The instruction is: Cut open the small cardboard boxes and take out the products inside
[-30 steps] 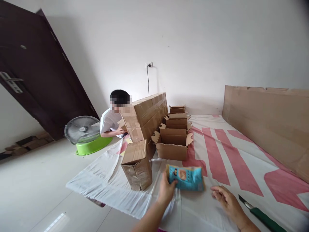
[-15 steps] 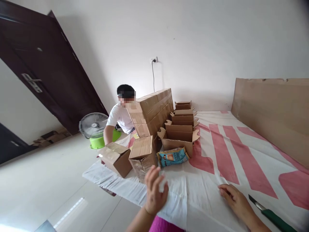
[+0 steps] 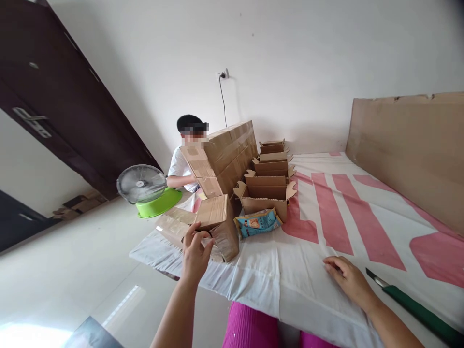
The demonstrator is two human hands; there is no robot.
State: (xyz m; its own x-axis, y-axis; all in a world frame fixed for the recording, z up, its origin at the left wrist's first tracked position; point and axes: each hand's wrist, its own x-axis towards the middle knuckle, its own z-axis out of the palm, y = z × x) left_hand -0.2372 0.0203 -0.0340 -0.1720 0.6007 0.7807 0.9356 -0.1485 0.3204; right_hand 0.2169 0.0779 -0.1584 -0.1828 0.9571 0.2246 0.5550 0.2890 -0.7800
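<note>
My left hand [image 3: 195, 253] is raised at the near edge of two cardboard boxes, its fingers apart and bent, holding nothing. One taped box [image 3: 227, 227] stands just right of it; the other box [image 3: 170, 227] is partly hidden behind the fingers. Whether the fingertips touch either one I cannot tell. My right hand [image 3: 348, 278] rests on the white and red cloth [image 3: 300, 270], loosely curved and with nothing visible in it. Beside it lies a utility knife [image 3: 416, 304] with a green handle and bared blade. A blue snack packet [image 3: 258, 223] leans against an open carton [image 3: 266, 205].
Several open cartons [image 3: 271, 168] run back in a row beside a stack of taped boxes [image 3: 224, 164]. A person [image 3: 181, 164] sits behind the stack. A fan [image 3: 141, 183] and a green basin [image 3: 159, 205] are at left. A large cardboard sheet [image 3: 406, 154] stands at right.
My left hand has moved left to the two boxes. The co-worker's arm has drawn back from the left box. My right hand stays on the cloth. The view has shifted slightly.
</note>
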